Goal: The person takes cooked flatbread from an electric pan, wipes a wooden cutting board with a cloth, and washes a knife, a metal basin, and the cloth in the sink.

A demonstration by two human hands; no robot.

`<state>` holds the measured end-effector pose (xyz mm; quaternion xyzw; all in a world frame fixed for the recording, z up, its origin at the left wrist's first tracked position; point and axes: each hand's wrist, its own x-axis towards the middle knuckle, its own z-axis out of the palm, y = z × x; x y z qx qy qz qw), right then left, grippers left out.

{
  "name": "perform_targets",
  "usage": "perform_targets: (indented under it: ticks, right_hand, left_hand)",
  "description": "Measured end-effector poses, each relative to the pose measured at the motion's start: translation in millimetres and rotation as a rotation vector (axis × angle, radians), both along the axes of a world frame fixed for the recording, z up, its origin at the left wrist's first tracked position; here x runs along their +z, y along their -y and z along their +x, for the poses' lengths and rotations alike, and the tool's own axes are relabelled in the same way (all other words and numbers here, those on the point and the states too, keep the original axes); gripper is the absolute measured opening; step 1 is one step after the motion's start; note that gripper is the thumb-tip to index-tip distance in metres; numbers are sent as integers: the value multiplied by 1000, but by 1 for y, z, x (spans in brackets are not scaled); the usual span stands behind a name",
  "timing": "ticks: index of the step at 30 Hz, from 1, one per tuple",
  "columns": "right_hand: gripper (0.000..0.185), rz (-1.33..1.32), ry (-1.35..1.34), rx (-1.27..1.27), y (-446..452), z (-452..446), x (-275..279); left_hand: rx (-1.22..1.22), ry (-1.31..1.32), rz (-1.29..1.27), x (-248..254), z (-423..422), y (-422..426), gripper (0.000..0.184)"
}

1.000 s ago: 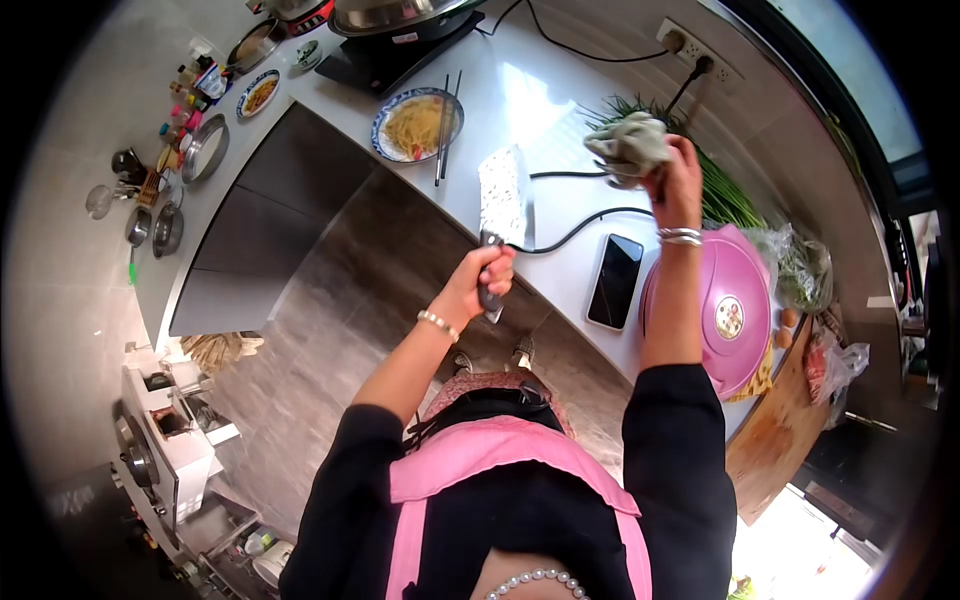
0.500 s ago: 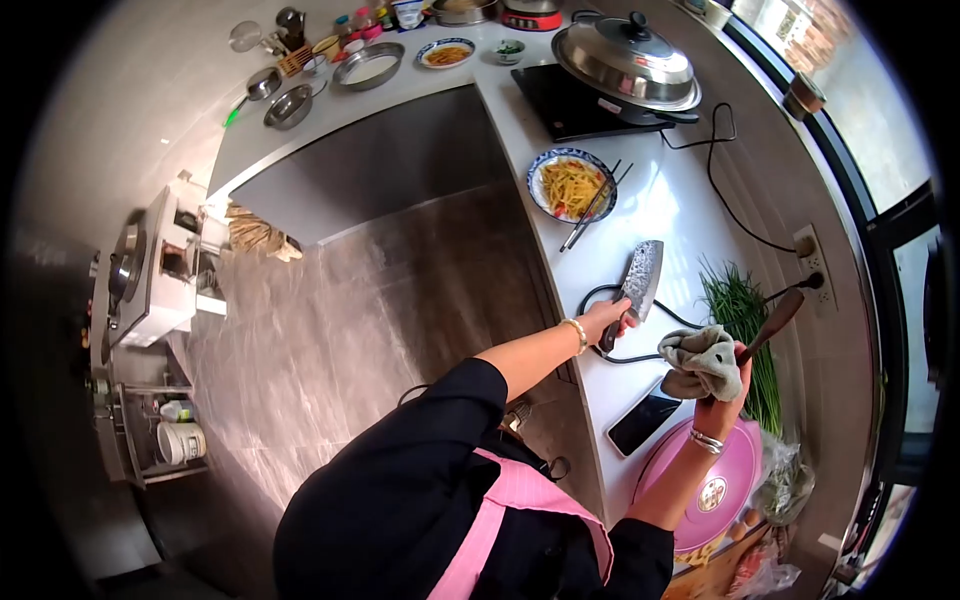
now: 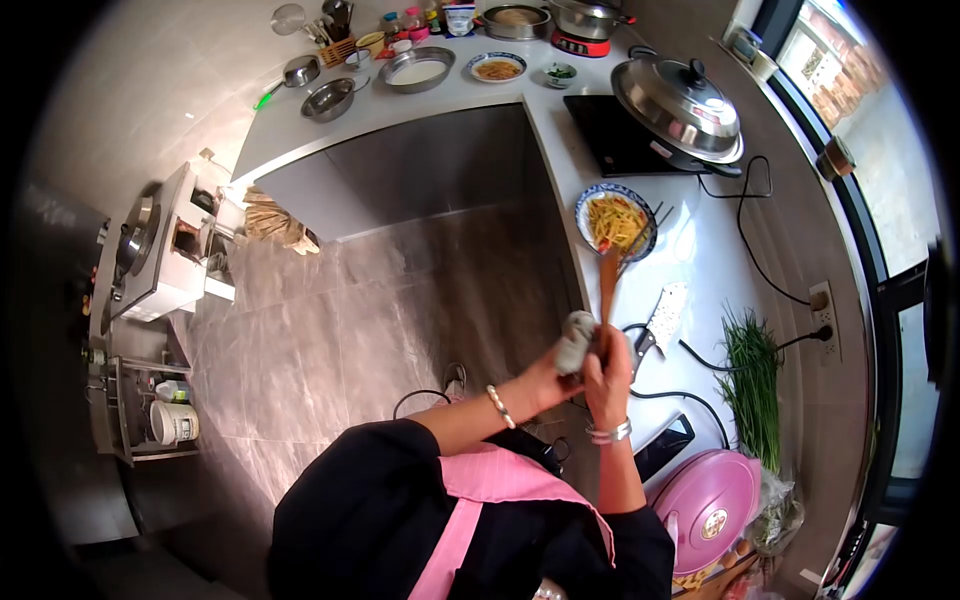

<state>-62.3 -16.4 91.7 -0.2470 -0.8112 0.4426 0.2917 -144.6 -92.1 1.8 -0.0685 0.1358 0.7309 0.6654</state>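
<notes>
Nearby, a cleaver (image 3: 667, 317) and food-laden plate (image 3: 583, 218) sit by the bench's (image 3: 700, 235) front edge; above it, the left hand (image 3: 549, 383) clutches a bunched grey cloth (image 3: 574, 344), the right hand (image 3: 609, 376) a slim brown utensil (image 3: 608, 287).

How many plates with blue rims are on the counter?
2. The near plate is in front of the black cooktop; the far plate is left of the small bowl. I see no others.

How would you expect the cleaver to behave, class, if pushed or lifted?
The cleaver should stay stiff, as its blade looks metal. It is probably blade-heavy, the blade being wider than the handle. Lying flat, it seems unlikely to roll.
</notes>
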Motion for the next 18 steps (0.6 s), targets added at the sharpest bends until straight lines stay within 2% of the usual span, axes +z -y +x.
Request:
perform_targets:
  ticks: [1, 2, 3, 5, 7, 8, 9, 11, 12, 14, 17, 18]
  right_hand:
    - [28, -42, 49, 97, 6, -20, 2]
    - [29, -464, 93, 182, 11, -35, 9]
    - [36, 142, -52, 149, 12, -56, 8]
    - [50, 382, -70, 46, 30, -98, 32]
    - [61, 461, 206, 150, 57, -136, 43]
    - [64, 599, 347, 320, 73, -156, 34]
    - [61, 622, 331, 379, 92, -177, 11]
    - [51, 676, 346, 439, 112, -213, -2]
    - [48, 668, 329, 477, 116, -226, 3]
    - [44, 628, 299, 538, 129, -246, 16]
    - [49, 712, 370, 544, 137, -265, 15]
    - [55, 720, 364, 541, 140, -269, 16]
  left_hand:
    - [4, 83, 66, -20, -24, 15, 29]
    - [82, 147, 251, -3, -44, 28, 29]
    - [216, 55, 38, 39, -61, 43, 31]
    - [367, -4, -18, 52, -102, 67, 37]
    - [412, -300, -67, 40, -141, 81, 35]
    - [424, -295, -73, 31, -161, 91, 33]
    - [435, -290, -79, 26, -180, 102, 32]
    - [441, 29, -38, 26, -223, 125, 27]
    - [585, -7, -180, 30, -234, 129, 24]
    - [717, -16, -331, 28, -255, 139, 23]
    - [684, 53, -27, -7, -288, 156, 25]
    - [606, -30, 207, -21, -300, 163, 26]
